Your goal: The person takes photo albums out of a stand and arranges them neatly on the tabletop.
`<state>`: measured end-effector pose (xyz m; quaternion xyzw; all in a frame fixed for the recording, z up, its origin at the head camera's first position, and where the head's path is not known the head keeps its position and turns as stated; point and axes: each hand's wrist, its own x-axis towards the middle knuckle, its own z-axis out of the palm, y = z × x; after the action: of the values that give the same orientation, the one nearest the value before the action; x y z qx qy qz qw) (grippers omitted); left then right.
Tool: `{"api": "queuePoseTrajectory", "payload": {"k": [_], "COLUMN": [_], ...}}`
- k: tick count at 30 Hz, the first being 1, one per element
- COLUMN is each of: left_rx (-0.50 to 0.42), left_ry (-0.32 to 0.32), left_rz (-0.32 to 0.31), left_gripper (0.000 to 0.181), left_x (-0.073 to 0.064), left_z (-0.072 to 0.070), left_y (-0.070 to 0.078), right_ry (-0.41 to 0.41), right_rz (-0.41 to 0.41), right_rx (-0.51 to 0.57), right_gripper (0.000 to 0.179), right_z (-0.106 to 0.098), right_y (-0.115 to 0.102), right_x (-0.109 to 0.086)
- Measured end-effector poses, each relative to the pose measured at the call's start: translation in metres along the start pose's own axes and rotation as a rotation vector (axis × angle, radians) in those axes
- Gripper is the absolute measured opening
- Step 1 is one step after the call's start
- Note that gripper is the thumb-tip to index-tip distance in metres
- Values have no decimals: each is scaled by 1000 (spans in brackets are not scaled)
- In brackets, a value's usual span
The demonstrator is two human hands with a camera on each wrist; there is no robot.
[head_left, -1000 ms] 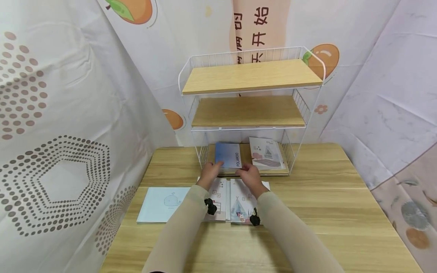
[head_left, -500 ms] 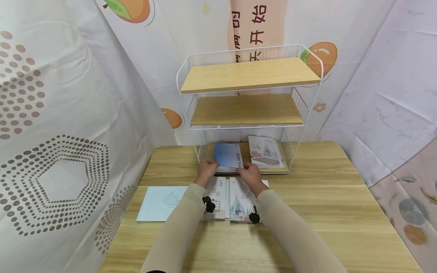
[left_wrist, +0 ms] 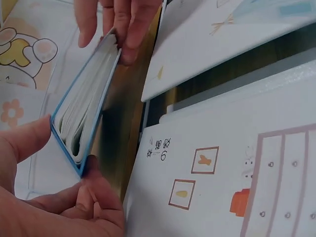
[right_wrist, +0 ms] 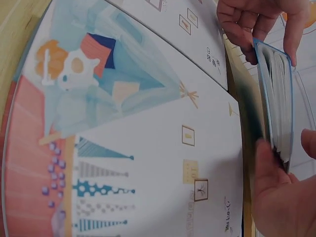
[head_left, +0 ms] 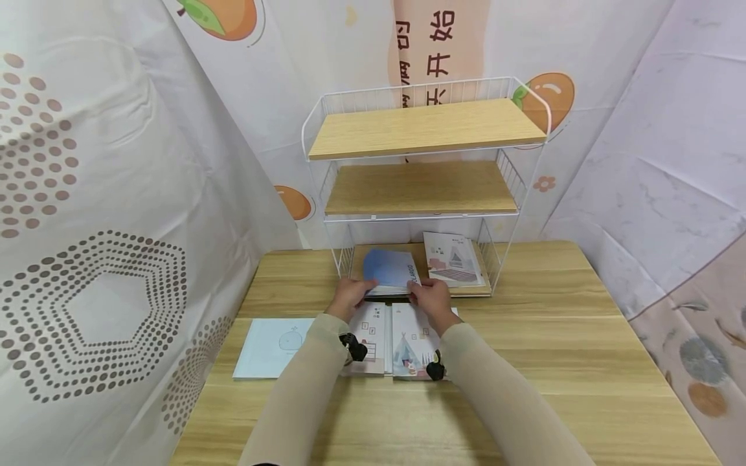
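Observation:
On the bottom shelf, both hands hold a blue-and-white photo album (head_left: 389, 266) marked POLAROID. My left hand (head_left: 350, 294) pinches its front left corner, thumb (left_wrist: 29, 140) on one cover and fingers on the other. At the front right corner, my right hand (head_left: 432, 299) grips the album with its fingers against the edge. In the left wrist view the album (left_wrist: 81, 108) shows its page ends, with blue-edged covers slightly spread. Beside it on the shelf leans a white book (head_left: 456, 260) with a tent drawing.
A three-tier white wire rack (head_left: 424, 215) with wooden boards stands at the back of the wooden table (head_left: 559, 362). Below the hands lie two white illustrated books, the left one (head_left: 373, 343) and the right one (head_left: 408, 343). A pale whale-printed book (head_left: 268, 353) lies further left.
The left hand has slid down to the album's front left corner. The album has come slightly forward and right, its front edge lifted, while the right hand keeps its corner.

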<state>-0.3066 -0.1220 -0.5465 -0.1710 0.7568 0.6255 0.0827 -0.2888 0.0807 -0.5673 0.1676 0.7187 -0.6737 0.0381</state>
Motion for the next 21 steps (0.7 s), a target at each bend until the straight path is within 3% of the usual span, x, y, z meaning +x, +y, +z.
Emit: {"api": "queuePoseTrajectory", "payload": {"k": [3,6,12,16,21], "left_rx": [-30,-37,-25,-1,62], "left_ry": [-40,-65,-101,-119,-120], "left_rz": [-23,-39,-61,-59,-13], "left_gripper": [34,28,73,73,59], "left_x": [-1,-5,-12,-15,-22], "left_z": [-2,-5,-12,-15,-13], "left_y": [0,-1,-2,-4,-8], "right_ry": [5,11,21,13,9], "right_rz": [18,22,2,9,50], "right_rx": [58,93,109,102,129], "right_gripper": [53,53,49,48,48], "right_z": [-2,-3,-4,-7,-15], "right_y": [2,4,6,5,7], "right_x": [-1,-2,-1,-5,-15]}}
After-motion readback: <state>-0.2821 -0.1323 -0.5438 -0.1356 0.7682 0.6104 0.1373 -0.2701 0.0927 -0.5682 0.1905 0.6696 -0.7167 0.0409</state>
